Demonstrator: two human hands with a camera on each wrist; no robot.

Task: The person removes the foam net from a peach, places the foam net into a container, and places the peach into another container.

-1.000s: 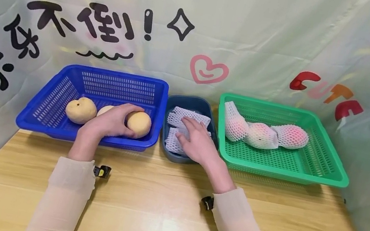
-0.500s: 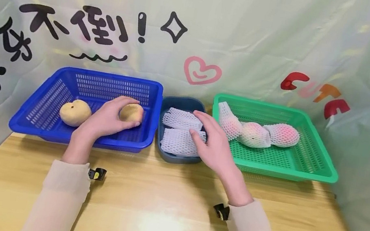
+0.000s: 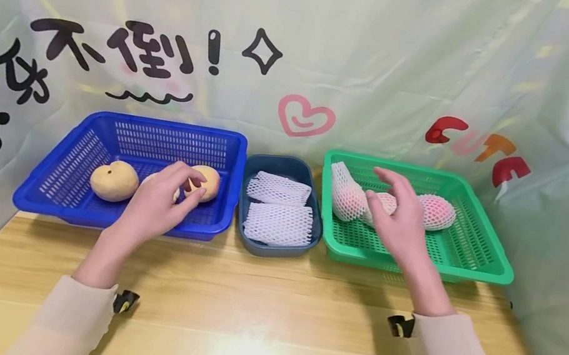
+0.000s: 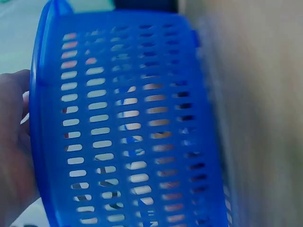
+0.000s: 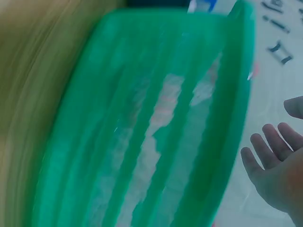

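Over the front of the blue basket [image 3: 217, 135], my left hand [image 3: 156, 206] hovers with loosely bent fingers, fingertips close beside a yellow peach [image 3: 208, 182]. Another yellow peach [image 3: 114, 180] sits to the left, and a third pale round fruit is mostly hidden behind the hand. Above the green basket [image 3: 464, 274], my right hand [image 3: 402, 220] is held with fingers spread, overlapping fruits in white foam nets. One netted pinkish fruit [image 3: 347, 201] lies at the left and another [image 3: 436, 212] at the right; the middle one is partly covered. In the right wrist view that hand [image 5: 277, 165] holds nothing.
Between the baskets stands a dark blue tub [image 3: 274, 252] with two white foam net sleeves [image 3: 279, 224] in it. A wooden table [image 3: 248, 317] carries all three containers. Behind them hangs a pale printed cloth [image 3: 396, 64].
My left hand has let go of the right-hand peach and drawn back slightly. My right hand has lifted off the foam nets in the tub and moved right, over the green basket.
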